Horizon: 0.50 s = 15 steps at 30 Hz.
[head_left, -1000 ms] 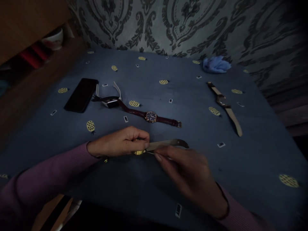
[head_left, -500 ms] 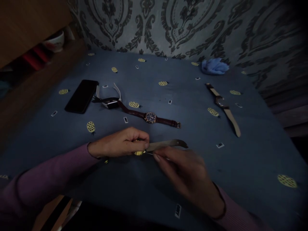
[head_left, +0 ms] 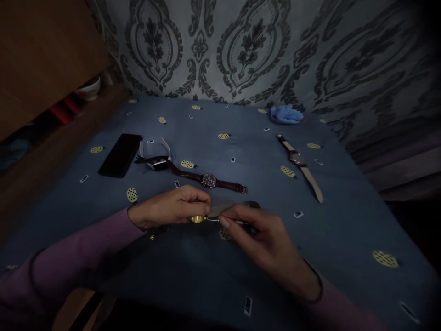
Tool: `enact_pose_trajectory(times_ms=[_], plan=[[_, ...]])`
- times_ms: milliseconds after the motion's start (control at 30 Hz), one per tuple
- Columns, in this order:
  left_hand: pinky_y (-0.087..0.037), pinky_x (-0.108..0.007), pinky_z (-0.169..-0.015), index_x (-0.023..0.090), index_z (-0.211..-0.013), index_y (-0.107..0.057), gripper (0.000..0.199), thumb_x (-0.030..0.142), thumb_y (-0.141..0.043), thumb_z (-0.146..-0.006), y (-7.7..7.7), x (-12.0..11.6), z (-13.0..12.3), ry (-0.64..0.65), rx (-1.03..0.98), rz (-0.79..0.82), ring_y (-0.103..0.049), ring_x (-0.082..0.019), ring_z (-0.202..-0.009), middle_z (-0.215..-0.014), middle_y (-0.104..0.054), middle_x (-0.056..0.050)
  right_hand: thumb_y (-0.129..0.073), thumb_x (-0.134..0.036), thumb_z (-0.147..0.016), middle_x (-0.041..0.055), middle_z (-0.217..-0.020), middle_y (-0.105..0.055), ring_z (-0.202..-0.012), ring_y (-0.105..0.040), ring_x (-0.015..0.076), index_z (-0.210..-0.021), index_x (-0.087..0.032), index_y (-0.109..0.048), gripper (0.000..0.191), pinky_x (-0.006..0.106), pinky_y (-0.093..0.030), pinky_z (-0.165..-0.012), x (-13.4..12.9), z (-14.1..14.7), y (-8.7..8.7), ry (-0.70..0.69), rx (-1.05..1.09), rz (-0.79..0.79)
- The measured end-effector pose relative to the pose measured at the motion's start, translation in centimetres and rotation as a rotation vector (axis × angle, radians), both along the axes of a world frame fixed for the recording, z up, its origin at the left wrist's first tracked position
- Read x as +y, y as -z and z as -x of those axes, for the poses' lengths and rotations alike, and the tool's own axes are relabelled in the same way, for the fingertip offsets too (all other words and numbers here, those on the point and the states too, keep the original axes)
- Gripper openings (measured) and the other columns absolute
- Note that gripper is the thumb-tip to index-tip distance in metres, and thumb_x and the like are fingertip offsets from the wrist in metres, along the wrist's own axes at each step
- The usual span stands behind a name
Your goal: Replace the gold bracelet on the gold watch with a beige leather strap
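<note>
My left hand (head_left: 175, 207) is closed around a gold-coloured watch (head_left: 198, 219), its thumb and fingers pinching the case near the strap. The watch's strap (head_left: 216, 210) reaches to the right, partly hidden behind my right hand (head_left: 263, 234). Between thumb and forefinger, that right hand pinches a thin metal tool (head_left: 213, 219), whose tip meets the watch's edge at the strap end. Most of the tool's handle is covered by my fingers. Just beyond my hands lies a watch with a dark red-brown strap (head_left: 208, 180), face up.
At the left are a black phone (head_left: 120, 155) and a white-strapped smartwatch (head_left: 160, 164). Another watch (head_left: 296, 158) with a pale strap underside lies at the right. A crumpled blue cloth (head_left: 285, 114) sits near the patterned wall (head_left: 251, 46). A wooden cabinet (head_left: 48, 55) borders the left.
The camera view has tilted up and shifted, so the table things appear lower. My left hand keeps the watch; my right hand's fingers now cover more of the strap, the tool still at the watch.
</note>
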<state>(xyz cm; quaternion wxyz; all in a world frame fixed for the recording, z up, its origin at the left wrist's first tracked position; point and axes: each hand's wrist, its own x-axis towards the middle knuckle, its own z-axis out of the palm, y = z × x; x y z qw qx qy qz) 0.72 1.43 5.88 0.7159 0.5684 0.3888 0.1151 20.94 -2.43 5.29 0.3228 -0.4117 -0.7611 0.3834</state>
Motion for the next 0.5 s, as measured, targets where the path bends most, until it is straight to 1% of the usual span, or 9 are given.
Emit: enact_pose_trajectory(times_ms=[100,167,267,333,500], plan=[[-0.021,-0.018,-0.043,0.017,-0.067,-0.044,0.024,0.026,-0.052,-0.088,-0.3,0.3,-0.2,0.01,-0.002,0.017,-0.023,-0.006,-0.049,-0.059,-0.029,0.008,-0.053,-0.023,-0.093,-0.0021,-0.059,-0.059,-0.053,-0.054,0.0108,-0.071,-0.017,-0.063,0.024,0.022,-0.041,-0.048,0.4,-0.2,-0.5,-0.026,-0.026,0.008],[-0.02,-0.018,-0.042,0.017,-0.068,-0.044,0.023,0.026,-0.052,-0.088,-0.1,0.4,-0.4,0.009,-0.008,0.035,-0.023,-0.006,-0.049,-0.058,-0.029,0.009,-0.053,-0.023,-0.093,-0.0029,-0.057,-0.057,-0.051,-0.052,0.0102,-0.072,-0.017,-0.063,0.024,0.022,-0.039,-0.048,0.7,-0.3,-0.5,-0.045,-0.038,0.0],[-0.019,-0.018,-0.042,0.016,-0.067,-0.045,0.024,0.026,-0.052,-0.088,0.6,0.5,-0.5,-0.007,-0.004,0.064,-0.024,-0.006,-0.048,-0.058,-0.03,0.008,-0.052,-0.023,-0.092,-0.0036,-0.055,-0.054,-0.049,-0.048,0.0094,-0.07,-0.017,-0.061,0.024,0.021,-0.038,-0.046,1.2,-0.2,-0.3,-0.066,-0.02,0.026],[-0.018,-0.018,-0.041,0.016,-0.066,-0.045,0.025,0.026,-0.052,-0.088,1.2,0.6,-0.5,-0.016,-0.003,0.088,-0.024,-0.005,-0.047,-0.058,-0.031,0.008,-0.053,-0.022,-0.091,-0.0039,-0.054,-0.052,-0.048,-0.047,0.009,-0.068,-0.017,-0.06,0.024,0.02,-0.038,-0.044,1.3,-0.2,0.1,-0.071,0.009,0.071],[-0.014,-0.02,-0.039,0.016,-0.067,-0.048,0.024,0.027,-0.054,-0.087,2.2,0.8,-0.3,-0.017,-0.032,0.148,-0.02,-0.005,-0.044,-0.055,-0.032,0.008,-0.054,-0.023,-0.09,-0.0027,-0.057,-0.055,-0.052,-0.05,0.0097,-0.068,-0.017,-0.059,0.024,0.021,-0.041,-0.047,1.5,-0.4,0.7,-0.062,0.025,0.155]])
